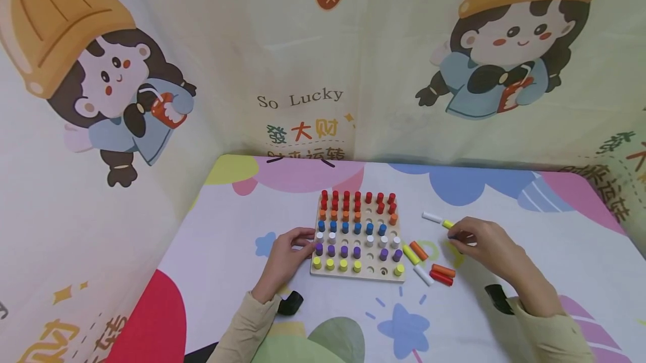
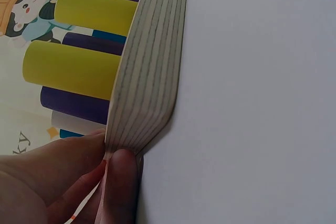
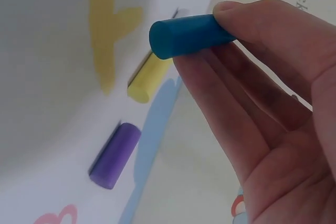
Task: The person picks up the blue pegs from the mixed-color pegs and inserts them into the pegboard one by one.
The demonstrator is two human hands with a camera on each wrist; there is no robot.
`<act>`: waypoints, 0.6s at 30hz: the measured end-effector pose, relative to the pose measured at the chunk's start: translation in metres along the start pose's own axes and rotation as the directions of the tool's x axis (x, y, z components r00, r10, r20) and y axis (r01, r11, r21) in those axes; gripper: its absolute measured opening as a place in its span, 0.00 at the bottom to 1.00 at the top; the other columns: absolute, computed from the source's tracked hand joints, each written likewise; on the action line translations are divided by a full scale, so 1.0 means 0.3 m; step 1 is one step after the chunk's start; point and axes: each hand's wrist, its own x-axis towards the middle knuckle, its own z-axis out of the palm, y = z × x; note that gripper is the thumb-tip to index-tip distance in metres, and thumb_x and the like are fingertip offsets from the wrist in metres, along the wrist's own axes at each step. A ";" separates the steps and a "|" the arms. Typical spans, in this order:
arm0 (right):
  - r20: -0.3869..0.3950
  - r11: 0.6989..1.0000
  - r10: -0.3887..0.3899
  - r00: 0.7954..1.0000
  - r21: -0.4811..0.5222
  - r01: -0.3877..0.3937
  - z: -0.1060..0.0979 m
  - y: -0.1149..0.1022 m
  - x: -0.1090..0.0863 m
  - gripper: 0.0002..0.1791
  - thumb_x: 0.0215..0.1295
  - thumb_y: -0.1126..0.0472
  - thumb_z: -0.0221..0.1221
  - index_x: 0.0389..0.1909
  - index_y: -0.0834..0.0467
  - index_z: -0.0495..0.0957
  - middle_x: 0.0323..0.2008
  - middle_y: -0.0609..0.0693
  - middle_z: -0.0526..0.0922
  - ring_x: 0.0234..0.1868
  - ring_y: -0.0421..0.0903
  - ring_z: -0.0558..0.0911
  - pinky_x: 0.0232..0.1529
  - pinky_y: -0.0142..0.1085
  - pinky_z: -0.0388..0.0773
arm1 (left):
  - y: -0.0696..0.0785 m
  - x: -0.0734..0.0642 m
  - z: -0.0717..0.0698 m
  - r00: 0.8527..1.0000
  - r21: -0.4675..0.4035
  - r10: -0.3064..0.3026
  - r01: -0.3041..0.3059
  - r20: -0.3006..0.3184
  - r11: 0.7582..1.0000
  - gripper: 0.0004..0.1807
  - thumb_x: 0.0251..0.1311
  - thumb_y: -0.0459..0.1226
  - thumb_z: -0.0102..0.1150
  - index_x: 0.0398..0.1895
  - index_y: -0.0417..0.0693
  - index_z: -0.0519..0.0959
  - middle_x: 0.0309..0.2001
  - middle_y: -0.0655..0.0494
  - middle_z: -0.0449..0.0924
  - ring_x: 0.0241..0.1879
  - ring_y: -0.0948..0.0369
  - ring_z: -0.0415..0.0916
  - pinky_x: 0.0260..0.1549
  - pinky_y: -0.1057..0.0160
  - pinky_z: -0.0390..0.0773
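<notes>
My left hand (image 1: 287, 259) grips the left edge of a wooden pegboard (image 1: 348, 277). In the left wrist view the thumb and fingers pinch the board's layered side (image 2: 149, 77) near its corner. Colored pegs stand in rows: red at the back, then orange, blue, white, purple and yellow, with several bare holes, mostly toward the right. Off to the board's right, my right hand (image 1: 489, 248) pinches a blue peg (image 3: 189, 35) between thumb and fingers, above the table. Below it lie a yellow peg (image 3: 149, 80) and a purple peg (image 3: 114, 156), the purple one hidden in the head view.
Loose pegs lie between board and right hand: a yellow (image 1: 411, 254), an orange (image 1: 418, 250), a white (image 1: 423, 275), another orange (image 1: 443, 270) and a red (image 1: 441, 279). A white peg (image 1: 432, 217) lies farther back. Printed cloth (image 1: 303, 43) hangs behind the table.
</notes>
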 end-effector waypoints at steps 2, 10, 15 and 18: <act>-0.004 1.000 -0.005 1.000 0.010 0.005 0.002 -0.004 0.004 0.11 0.50 0.70 0.73 0.36 0.61 0.84 0.34 0.48 0.85 0.33 0.45 0.86 0.36 0.41 0.86 | 0.001 0.000 0.000 1.000 -0.001 -0.001 0.001 0.002 1.000 0.16 0.64 0.39 0.65 0.54 0.48 0.81 0.47 0.54 0.84 0.41 0.61 0.82 0.36 0.69 0.83; -0.041 0.999 -0.053 0.998 0.008 0.053 0.010 -0.018 0.019 0.10 0.51 0.71 0.72 0.34 0.58 0.84 0.33 0.45 0.85 0.32 0.42 0.86 0.37 0.40 0.86 | 0.004 0.002 0.002 1.000 -0.009 -0.007 0.007 0.007 1.000 0.16 0.64 0.39 0.65 0.54 0.47 0.81 0.46 0.53 0.84 0.41 0.61 0.82 0.36 0.69 0.84; -0.031 0.999 -0.042 0.999 0.022 0.043 0.021 -0.028 0.032 0.10 0.52 0.71 0.71 0.35 0.58 0.85 0.34 0.45 0.85 0.33 0.43 0.86 0.38 0.42 0.86 | 0.001 0.002 0.001 1.000 -0.011 -0.005 0.006 0.004 1.000 0.16 0.64 0.39 0.65 0.54 0.48 0.81 0.46 0.53 0.84 0.41 0.61 0.82 0.36 0.69 0.84; -0.015 0.999 -0.028 1.000 0.039 0.028 0.024 -0.036 0.039 0.10 0.53 0.70 0.71 0.37 0.58 0.85 0.35 0.46 0.85 0.34 0.44 0.86 0.39 0.43 0.86 | 0.000 0.002 0.001 1.000 -0.014 -0.003 0.003 0.003 1.000 0.16 0.64 0.39 0.65 0.54 0.48 0.81 0.47 0.53 0.84 0.41 0.61 0.82 0.36 0.69 0.84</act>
